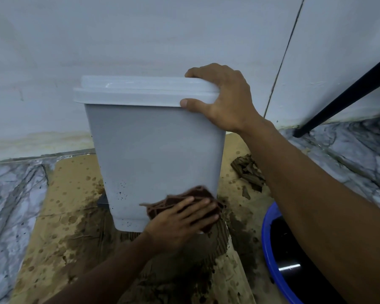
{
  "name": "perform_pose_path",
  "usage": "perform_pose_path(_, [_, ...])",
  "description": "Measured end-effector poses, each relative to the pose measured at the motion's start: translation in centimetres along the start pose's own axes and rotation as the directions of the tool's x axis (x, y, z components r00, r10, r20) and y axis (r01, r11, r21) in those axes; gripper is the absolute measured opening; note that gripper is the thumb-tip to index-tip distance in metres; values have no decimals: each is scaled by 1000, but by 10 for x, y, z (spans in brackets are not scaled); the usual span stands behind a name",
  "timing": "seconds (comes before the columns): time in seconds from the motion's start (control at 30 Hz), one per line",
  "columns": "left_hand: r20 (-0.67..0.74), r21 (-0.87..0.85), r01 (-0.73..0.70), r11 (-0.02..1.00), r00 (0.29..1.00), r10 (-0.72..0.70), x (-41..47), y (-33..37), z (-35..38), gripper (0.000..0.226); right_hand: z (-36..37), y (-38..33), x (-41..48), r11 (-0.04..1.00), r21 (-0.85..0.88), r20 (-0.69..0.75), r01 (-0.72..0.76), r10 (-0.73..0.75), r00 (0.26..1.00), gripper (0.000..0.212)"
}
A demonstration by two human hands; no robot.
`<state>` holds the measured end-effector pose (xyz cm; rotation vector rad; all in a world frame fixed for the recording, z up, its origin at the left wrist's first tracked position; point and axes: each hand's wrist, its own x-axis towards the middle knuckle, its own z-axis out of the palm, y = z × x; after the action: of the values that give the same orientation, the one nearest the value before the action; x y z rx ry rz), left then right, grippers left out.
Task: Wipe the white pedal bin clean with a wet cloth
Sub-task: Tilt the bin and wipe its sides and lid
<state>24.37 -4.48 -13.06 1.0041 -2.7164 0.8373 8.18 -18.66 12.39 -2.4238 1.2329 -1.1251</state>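
The white pedal bin (154, 145) stands on wet cardboard in front of a pale wall, lid closed. Dark specks dot its lower left face. My right hand (226, 99) grips the lid's right corner, fingers curled over the top and thumb on the rim. My left hand (182, 218) presses a brown cloth (198, 194) flat against the bin's lower right corner, fingers spread and straight. A dark pedal part (102, 201) shows at the bin's lower left.
Wet, stained cardboard (70, 205) covers a marble floor (11, 194). A blue basin (272, 249) holding dark water sits at the right. Torn cardboard scraps (248, 172) lie right of the bin. A black slanted leg (347, 95) crosses the upper right.
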Motion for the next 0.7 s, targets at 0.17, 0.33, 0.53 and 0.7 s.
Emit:
perform_pose_path(0.17, [-129, 33, 136, 990, 983, -131, -18, -42, -8, 67, -1, -1, 1, 1000, 0, 10, -7, 7, 1000, 53])
perform_pose_path(0.33, [-184, -58, 282, 958, 940, -287, 28, -30, -17, 66, -1, -2, 0, 1000, -3, 16, 1, 0, 1000, 51])
perform_pose_path(0.53, [44, -5, -65, 998, 997, 65, 10, 4, -5, 67, -2, -1, 0, 1000, 5, 13, -6, 6, 1000, 50])
perform_pose_path(0.7, [-42, 5, -63, 998, 997, 63, -28, -39, -8, 72, -1, -1, -1, 1000, 18, 21, -8, 8, 1000, 51])
